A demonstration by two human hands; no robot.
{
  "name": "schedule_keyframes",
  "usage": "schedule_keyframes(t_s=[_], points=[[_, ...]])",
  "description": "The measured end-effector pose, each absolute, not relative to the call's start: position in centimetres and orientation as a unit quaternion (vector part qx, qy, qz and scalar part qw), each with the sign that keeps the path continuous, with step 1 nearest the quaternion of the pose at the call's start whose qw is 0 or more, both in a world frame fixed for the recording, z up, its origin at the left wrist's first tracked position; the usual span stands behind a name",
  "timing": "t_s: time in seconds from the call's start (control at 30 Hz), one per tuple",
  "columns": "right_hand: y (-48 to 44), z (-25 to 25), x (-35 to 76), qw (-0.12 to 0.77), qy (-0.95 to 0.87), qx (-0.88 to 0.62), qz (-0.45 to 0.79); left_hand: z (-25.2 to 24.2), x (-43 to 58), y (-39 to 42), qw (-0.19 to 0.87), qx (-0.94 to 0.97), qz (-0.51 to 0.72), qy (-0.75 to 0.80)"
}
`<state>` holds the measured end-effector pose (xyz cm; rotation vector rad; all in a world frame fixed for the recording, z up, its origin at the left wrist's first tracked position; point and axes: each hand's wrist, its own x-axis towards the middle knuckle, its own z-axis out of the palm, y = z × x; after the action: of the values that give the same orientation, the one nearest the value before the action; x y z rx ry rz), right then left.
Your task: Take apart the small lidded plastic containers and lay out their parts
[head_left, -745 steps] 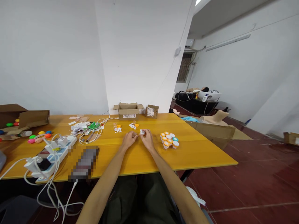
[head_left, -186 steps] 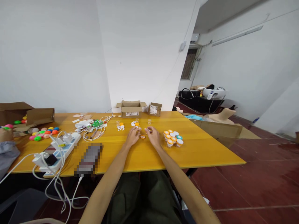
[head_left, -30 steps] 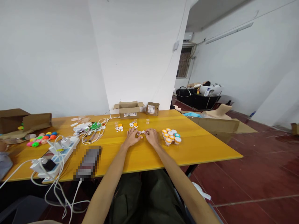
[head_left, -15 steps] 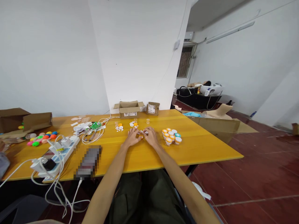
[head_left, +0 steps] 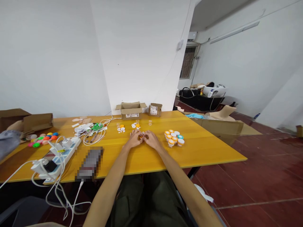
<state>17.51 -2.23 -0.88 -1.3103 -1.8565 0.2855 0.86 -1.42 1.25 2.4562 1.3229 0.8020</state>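
Note:
My left hand and my right hand rest together on the yellow table, fingertips meeting around a small orange-lidded jar. Both hands are closed on it. Just right of my right hand stands a cluster of small jars with orange, white and teal lids. Beyond my hands lie loose white and orange lids and a second small group of lids. A tiny clear cup stands farther back.
Two open cardboard boxes sit at the table's far edge. A white power strip with cables, a blurred dark object and coloured balls lie left. A grey sleeve shows at far left. Flattened cardboard lies right.
My hands have drawn closer, the fingertips now closing round the small orange jar. A grey sleeve has come in at the far left by the brown box.

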Motion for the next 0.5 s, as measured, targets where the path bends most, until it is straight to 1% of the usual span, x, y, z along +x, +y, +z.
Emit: schedule_keyframes(t_s=[0.5], points=[[-2.91,-0.04,17.36,0.396,-0.744,-0.522,0.129,1.16,0.82,-1.19,0.136,0.831,0.276,0.463]])
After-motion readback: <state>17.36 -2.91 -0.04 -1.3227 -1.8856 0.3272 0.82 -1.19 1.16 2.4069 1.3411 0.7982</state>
